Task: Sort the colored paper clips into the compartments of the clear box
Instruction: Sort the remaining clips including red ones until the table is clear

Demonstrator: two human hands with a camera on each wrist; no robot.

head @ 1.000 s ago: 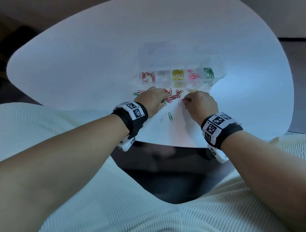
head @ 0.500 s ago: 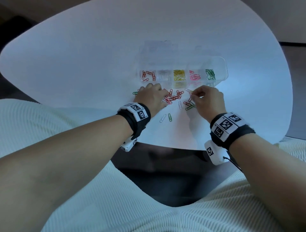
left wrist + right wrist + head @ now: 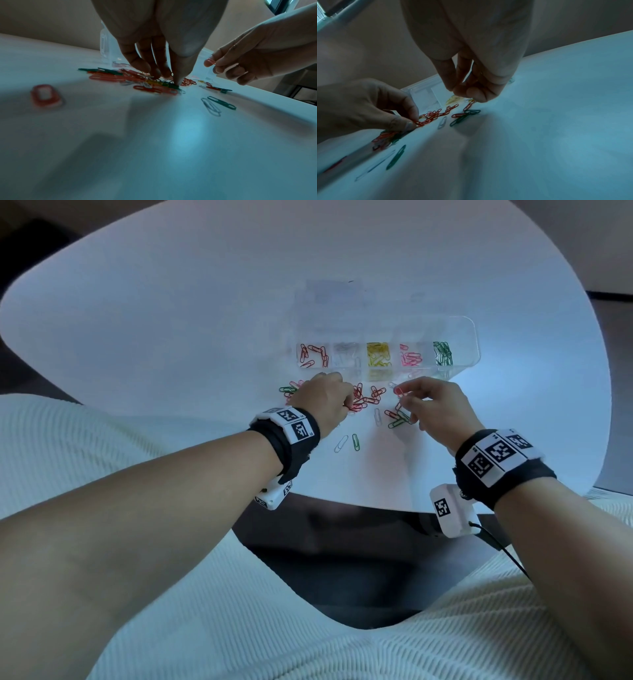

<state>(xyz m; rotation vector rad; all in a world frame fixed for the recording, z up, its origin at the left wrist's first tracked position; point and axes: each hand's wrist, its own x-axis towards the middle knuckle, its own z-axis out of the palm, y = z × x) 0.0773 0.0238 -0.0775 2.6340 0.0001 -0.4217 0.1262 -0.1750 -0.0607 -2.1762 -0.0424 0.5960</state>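
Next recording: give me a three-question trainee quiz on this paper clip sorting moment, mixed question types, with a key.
1. True or false: the right hand pinches a pink clip above the table.
2. Which compartment of the clear box holds the green clips? A) far left B) middle C) far right
3. Fill in: the left hand has its fingertips down in the ___ of loose clips.

Key: 1 true; 2 C; 3 pile.
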